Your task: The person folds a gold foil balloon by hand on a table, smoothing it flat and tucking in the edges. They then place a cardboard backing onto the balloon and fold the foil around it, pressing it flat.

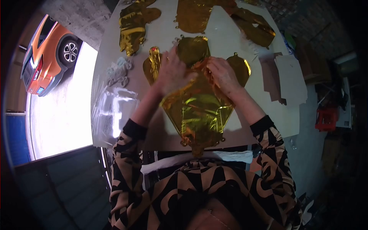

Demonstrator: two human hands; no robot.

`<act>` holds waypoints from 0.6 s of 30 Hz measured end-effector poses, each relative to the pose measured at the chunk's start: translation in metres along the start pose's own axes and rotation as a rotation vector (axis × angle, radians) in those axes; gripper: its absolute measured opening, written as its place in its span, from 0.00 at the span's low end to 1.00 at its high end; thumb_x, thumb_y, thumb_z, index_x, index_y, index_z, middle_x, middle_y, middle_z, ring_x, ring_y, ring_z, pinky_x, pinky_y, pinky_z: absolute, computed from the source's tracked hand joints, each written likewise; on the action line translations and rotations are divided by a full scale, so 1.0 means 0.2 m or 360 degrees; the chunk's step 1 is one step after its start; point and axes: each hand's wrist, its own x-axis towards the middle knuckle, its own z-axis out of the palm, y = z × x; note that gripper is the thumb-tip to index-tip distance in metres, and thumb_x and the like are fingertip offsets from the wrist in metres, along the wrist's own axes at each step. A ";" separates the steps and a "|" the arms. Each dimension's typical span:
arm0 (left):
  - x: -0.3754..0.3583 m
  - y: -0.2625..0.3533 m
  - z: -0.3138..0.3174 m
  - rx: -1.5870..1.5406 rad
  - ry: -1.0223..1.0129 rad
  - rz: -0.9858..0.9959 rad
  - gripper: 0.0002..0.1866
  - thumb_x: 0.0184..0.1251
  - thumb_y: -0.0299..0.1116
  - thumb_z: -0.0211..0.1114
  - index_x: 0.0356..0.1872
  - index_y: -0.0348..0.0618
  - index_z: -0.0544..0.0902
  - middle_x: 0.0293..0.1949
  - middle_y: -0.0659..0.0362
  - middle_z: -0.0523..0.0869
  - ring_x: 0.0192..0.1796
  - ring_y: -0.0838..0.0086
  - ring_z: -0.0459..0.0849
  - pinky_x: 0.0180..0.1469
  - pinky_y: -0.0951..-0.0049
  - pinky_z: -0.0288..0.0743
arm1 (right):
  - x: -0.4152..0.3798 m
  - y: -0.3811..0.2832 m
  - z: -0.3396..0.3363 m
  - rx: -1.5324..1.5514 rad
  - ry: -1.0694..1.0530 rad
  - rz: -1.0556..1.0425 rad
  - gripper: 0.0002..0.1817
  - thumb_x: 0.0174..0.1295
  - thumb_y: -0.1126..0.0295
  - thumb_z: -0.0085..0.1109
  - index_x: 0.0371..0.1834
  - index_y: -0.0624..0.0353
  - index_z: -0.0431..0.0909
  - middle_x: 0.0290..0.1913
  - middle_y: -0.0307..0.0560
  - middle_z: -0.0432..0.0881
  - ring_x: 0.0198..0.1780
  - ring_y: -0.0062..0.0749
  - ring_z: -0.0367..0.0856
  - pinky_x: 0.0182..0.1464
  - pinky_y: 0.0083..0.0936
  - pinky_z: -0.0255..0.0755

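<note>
A flat gold foil balloon (203,115) lies on the table in front of me, its tabbed lower end reaching the near edge. My right hand (223,76) is closed on a crumpled fold of the foil near the balloon's middle. My left hand (174,71) is over the balloon's left side, fingers stretched out and somewhat blurred; whether it touches the foil is hard to see. A rounded gold lobe (191,50) shows beyond my hands, and another lobe (238,67) sticks out at the right.
More gold foil pieces lie at the table's far side: one at left (132,28), one in the middle (193,17), one at right (255,28). Clear plastic bags (115,111) and white loops (119,71) are at left. White sheets (291,80) lie at right. An orange car (53,57) stands outside.
</note>
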 end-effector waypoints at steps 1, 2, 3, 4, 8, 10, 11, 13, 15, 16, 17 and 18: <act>-0.03 -0.10 -0.02 -0.0013 0.0023 -0.0073 0.37 0.74 0.59 0.62 0.73 0.42 0.77 0.79 0.46 0.71 0.85 0.51 0.59 0.83 0.37 0.50 | 0.00 0.01 0.01 -0.0040 0.0020 -0.0013 0.10 0.55 0.74 0.63 0.41 0.59 0.77 0.54 0.51 0.84 0.62 0.47 0.82 0.68 0.41 0.74; -0.05 -0.22 -0.06 -0.0019 0.0057 -0.0147 0.35 0.74 0.56 0.64 0.72 0.42 0.78 0.79 0.46 0.72 0.85 0.51 0.61 0.82 0.38 0.54 | 0.00 0.00 0.00 0.0015 -0.0009 0.0008 0.10 0.55 0.74 0.62 0.41 0.59 0.77 0.55 0.50 0.84 0.62 0.46 0.82 0.68 0.41 0.74; -0.01 -0.30 -0.18 -0.0006 -0.0049 -0.0306 0.32 0.74 0.51 0.65 0.72 0.42 0.79 0.78 0.46 0.73 0.83 0.51 0.64 0.81 0.39 0.58 | 0.01 -0.01 -0.01 0.0068 -0.0034 0.0026 0.10 0.55 0.74 0.62 0.40 0.58 0.77 0.55 0.49 0.84 0.62 0.45 0.82 0.68 0.40 0.74; 0.02 -0.37 -0.30 0.0007 -0.0149 -0.0464 0.30 0.74 0.47 0.66 0.71 0.43 0.79 0.77 0.47 0.75 0.82 0.51 0.67 0.79 0.41 0.61 | 0.02 -0.02 -0.02 0.0117 -0.0058 0.0043 0.10 0.55 0.74 0.62 0.40 0.58 0.77 0.55 0.48 0.84 0.62 0.43 0.82 0.68 0.40 0.74; 0.03 -0.46 -0.36 0.0017 0.0437 -0.0258 0.25 0.76 0.37 0.65 0.71 0.41 0.78 0.74 0.46 0.78 0.78 0.49 0.73 0.79 0.48 0.66 | 0.01 -0.01 0.00 -0.0045 0.0023 0.0015 0.11 0.55 0.73 0.61 0.43 0.57 0.79 0.55 0.46 0.84 0.63 0.40 0.82 0.68 0.38 0.73; 0.09 -0.36 -0.27 -0.0047 0.0434 -0.0058 0.24 0.77 0.35 0.63 0.72 0.41 0.78 0.74 0.47 0.78 0.78 0.50 0.73 0.80 0.48 0.65 | 0.00 -0.01 0.00 -0.0061 0.0000 0.0021 0.12 0.55 0.73 0.61 0.43 0.57 0.80 0.55 0.46 0.84 0.63 0.40 0.82 0.69 0.38 0.73; 0.09 -0.27 -0.26 -0.0195 0.0484 0.0017 0.25 0.78 0.35 0.62 0.73 0.42 0.77 0.74 0.47 0.79 0.78 0.51 0.74 0.81 0.49 0.64 | 0.00 -0.01 0.00 -0.0071 -0.0011 0.0026 0.12 0.56 0.73 0.61 0.44 0.57 0.80 0.55 0.46 0.84 0.62 0.40 0.82 0.69 0.38 0.72; 0.13 -0.10 -0.18 -0.0356 0.0426 0.0088 0.25 0.79 0.35 0.61 0.74 0.43 0.76 0.73 0.47 0.80 0.78 0.51 0.74 0.82 0.51 0.62 | 0.00 -0.01 0.00 -0.0071 -0.0025 0.0034 0.11 0.56 0.73 0.61 0.43 0.57 0.80 0.55 0.46 0.84 0.62 0.40 0.82 0.70 0.39 0.72; 0.18 0.01 -0.03 -0.0407 0.0324 0.0135 0.26 0.80 0.35 0.61 0.75 0.43 0.76 0.72 0.47 0.80 0.77 0.51 0.75 0.82 0.52 0.62 | 0.00 -0.01 0.00 -0.0081 -0.0037 0.0043 0.11 0.56 0.73 0.61 0.43 0.57 0.79 0.55 0.46 0.83 0.62 0.39 0.82 0.70 0.39 0.71; 0.19 0.06 0.04 -0.0445 0.0331 0.0188 0.25 0.80 0.34 0.61 0.75 0.42 0.76 0.72 0.47 0.80 0.76 0.51 0.75 0.81 0.52 0.63 | 0.00 -0.02 0.00 -0.0094 -0.0041 0.0047 0.11 0.56 0.73 0.61 0.43 0.57 0.79 0.55 0.46 0.83 0.62 0.39 0.82 0.71 0.39 0.71; 0.19 0.07 0.06 -0.0482 0.0339 0.0241 0.25 0.80 0.34 0.61 0.75 0.42 0.76 0.72 0.47 0.81 0.76 0.51 0.76 0.81 0.52 0.64 | 0.01 -0.02 -0.01 -0.0106 -0.0045 0.0050 0.11 0.56 0.73 0.61 0.43 0.57 0.79 0.54 0.46 0.83 0.62 0.39 0.82 0.71 0.39 0.71; 0.20 0.06 0.07 -0.0509 0.0382 0.0212 0.25 0.79 0.33 0.61 0.74 0.41 0.76 0.71 0.47 0.81 0.76 0.51 0.76 0.80 0.52 0.65 | 0.02 -0.02 -0.01 -0.0098 -0.0056 0.0042 0.11 0.56 0.73 0.61 0.43 0.57 0.79 0.54 0.46 0.83 0.62 0.39 0.82 0.71 0.39 0.71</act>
